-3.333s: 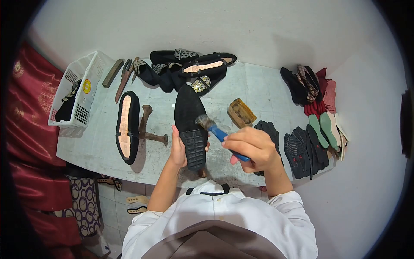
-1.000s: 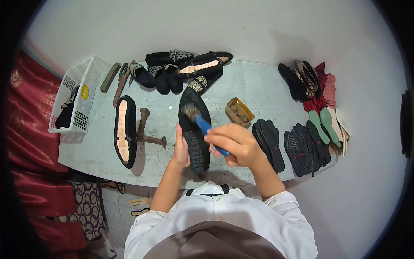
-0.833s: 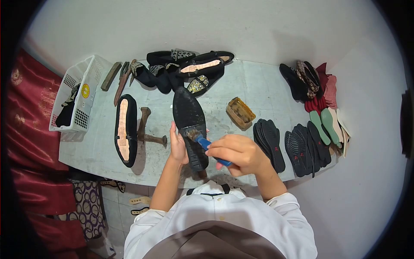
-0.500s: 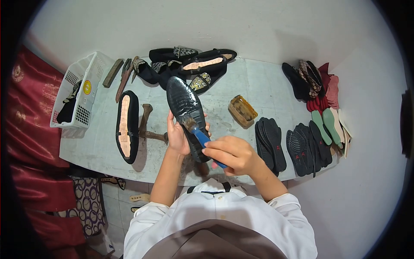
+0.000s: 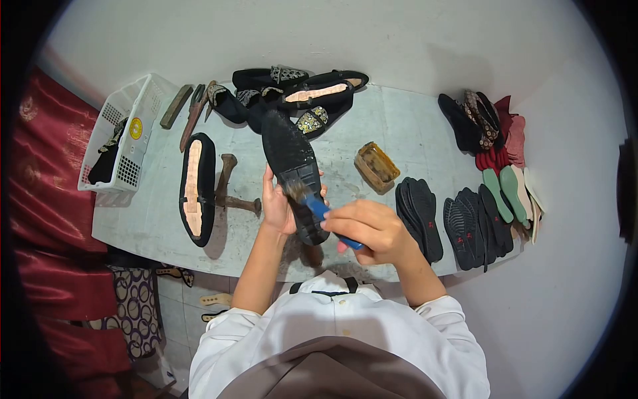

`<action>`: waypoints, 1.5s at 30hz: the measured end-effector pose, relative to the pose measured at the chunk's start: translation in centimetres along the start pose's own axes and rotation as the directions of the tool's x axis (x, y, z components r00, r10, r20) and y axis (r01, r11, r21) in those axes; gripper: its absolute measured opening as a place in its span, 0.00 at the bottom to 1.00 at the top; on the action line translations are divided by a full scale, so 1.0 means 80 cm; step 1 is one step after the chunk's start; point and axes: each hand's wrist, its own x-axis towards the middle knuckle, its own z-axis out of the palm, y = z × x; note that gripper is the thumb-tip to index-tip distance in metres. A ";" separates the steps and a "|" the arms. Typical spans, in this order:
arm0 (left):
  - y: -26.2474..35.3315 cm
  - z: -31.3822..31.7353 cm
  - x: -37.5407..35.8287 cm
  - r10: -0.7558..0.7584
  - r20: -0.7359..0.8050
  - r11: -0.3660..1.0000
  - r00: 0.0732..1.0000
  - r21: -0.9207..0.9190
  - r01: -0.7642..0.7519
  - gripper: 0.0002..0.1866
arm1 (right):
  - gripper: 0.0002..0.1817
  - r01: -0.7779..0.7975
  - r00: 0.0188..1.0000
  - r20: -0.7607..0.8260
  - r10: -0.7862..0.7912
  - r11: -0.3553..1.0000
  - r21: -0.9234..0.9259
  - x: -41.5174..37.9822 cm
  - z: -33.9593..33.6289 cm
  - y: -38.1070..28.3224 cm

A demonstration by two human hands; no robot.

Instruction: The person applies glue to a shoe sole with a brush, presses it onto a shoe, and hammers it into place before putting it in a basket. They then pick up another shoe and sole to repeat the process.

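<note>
A black shoe sole (image 5: pixel 290 147) is held up over the table, its glossy, wet-looking face toward me. My left hand (image 5: pixel 278 205) grips it from below, fingers closed around both edges. In my right hand (image 5: pixel 369 231) is a paintbrush (image 5: pixel 318 207) with a blue handle, and its bristles touch the sole near the middle. To the right of the sole stands an open yellowish container (image 5: pixel 376 167) with brown residue. A black shoe (image 5: pixel 197 189) with a pale insole strip lies at the left, beside a hammer (image 5: pixel 229 186).
Several black shoes (image 5: pixel 312 100) are piled at the back. A white basket (image 5: pixel 126 149) and tools (image 5: pixel 193 116) sit at the left. Stacked black soles (image 5: pixel 420 216), green soles (image 5: pixel 513 191) and patterned shoes (image 5: pixel 480 120) line the right side. A red curtain (image 5: pixel 60 166) hangs at the left.
The brush has shifted slightly right and down along the sole, and my right hand has moved with it. The sole has tilted a little and reflects less light.
</note>
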 end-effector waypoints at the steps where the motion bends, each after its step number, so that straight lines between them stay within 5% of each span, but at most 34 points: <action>1: -0.001 0.004 0.001 0.013 0.005 1.000 1.000 0.005 -0.013 0.41 | 0.21 0.009 0.999 -0.038 -0.009 1.000 -0.023 0.003 0.002 0.001; 4: 0.000 0.006 0.002 0.009 0.047 1.000 0.999 -0.003 -0.009 0.41 | 0.22 0.001 0.997 -0.078 -0.006 0.998 -0.060 0.003 0.017 0.001; 10: 0.006 -0.007 -0.002 0.000 -0.017 1.000 1.000 -0.015 0.000 0.40 | 0.21 -0.028 0.996 0.089 0.023 0.998 0.056 -0.008 0.003 -0.010; 16: 0.002 0.005 0.000 0.012 0.102 0.995 0.995 -0.104 -0.002 0.40 | 0.22 0.039 0.999 -0.030 -0.041 0.997 -0.064 0.000 0.013 -0.006; 22: 0.014 -0.007 0.007 0.042 0.103 0.995 0.994 -0.090 -0.033 0.39 | 0.19 -0.002 0.994 0.110 -0.005 0.998 0.067 -0.011 -0.004 -0.017; 25: 0.011 0.002 0.008 0.039 0.093 0.995 0.995 -0.091 -0.031 0.39 | 0.19 0.036 0.999 -0.015 -0.036 0.999 -0.008 -0.003 0.002 -0.012; 34: 0.010 -0.001 0.014 0.045 0.078 0.994 0.996 -0.101 -0.037 0.39 | 0.22 -0.037 0.998 0.054 0.032 0.995 0.091 -0.018 -0.003 -0.010; 37: 0.010 0.011 0.013 0.082 0.044 0.991 0.996 -0.113 -0.077 0.39 | 0.21 0.013 0.998 -0.064 -0.013 1.000 -0.001 -0.011 0.005 -0.011; 45: 0.016 0.001 0.019 0.138 0.091 0.983 0.986 -0.132 -0.125 0.39 | 0.19 -0.058 0.993 0.113 0.045 0.993 0.108 -0.019 -0.013 -0.023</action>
